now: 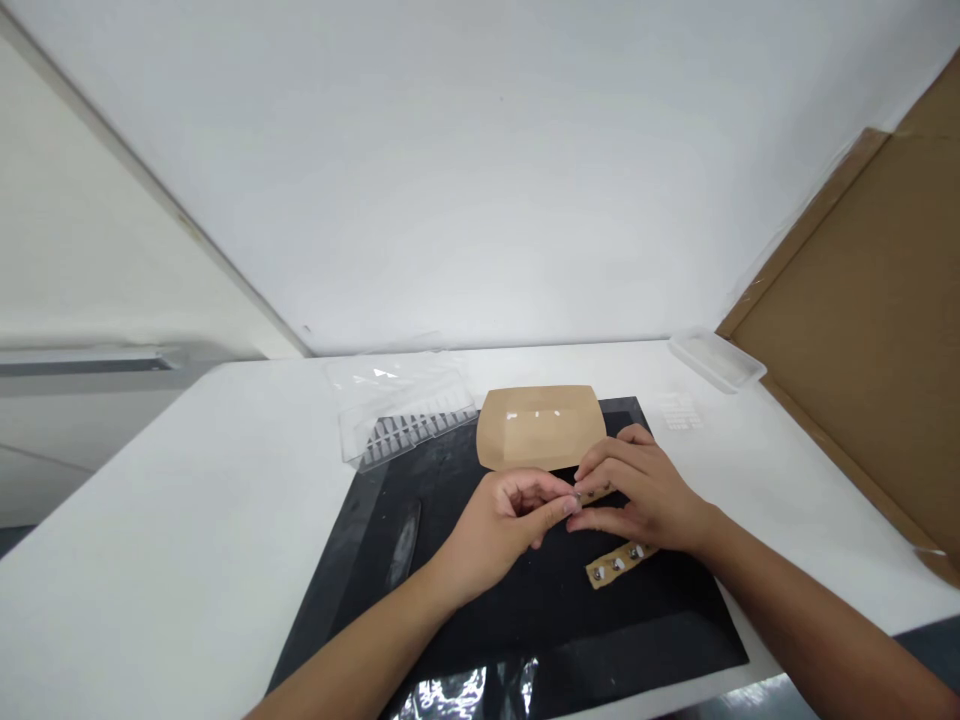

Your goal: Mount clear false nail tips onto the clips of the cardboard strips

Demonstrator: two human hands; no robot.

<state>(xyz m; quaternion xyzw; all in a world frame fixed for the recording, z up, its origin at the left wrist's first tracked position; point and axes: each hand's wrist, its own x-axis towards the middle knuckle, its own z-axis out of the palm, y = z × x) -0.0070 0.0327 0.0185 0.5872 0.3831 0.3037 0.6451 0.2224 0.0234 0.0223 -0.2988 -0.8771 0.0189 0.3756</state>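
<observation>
My left hand (pixel 517 515) is closed in a pinch over the black mat, thumb against forefinger. Its fingertips meet those of my right hand (pixel 637 490), whose fingers are also closed together. Whatever lies between the fingertips is too small and covered to make out. Part of a tan strip (pixel 598 494) shows beneath the fingers of my right hand. Nearer me, a second tan strip (pixel 616 565) lies on the mat, bearing metal studs and small white pieces; my right wrist hides its far end. Beyond both hands is a tan tray (pixel 540 440) with a few white bits in it.
A clear plastic case (pixel 409 420) with rows of tapered translucent pieces overlaps the far left of the black mat (pixel 480 630). A dark, slim blade-like tool (pixel 405 540) lies left. At the back right sits a translucent container (pixel 716 360), beside a cardboard panel (pixel 862 320).
</observation>
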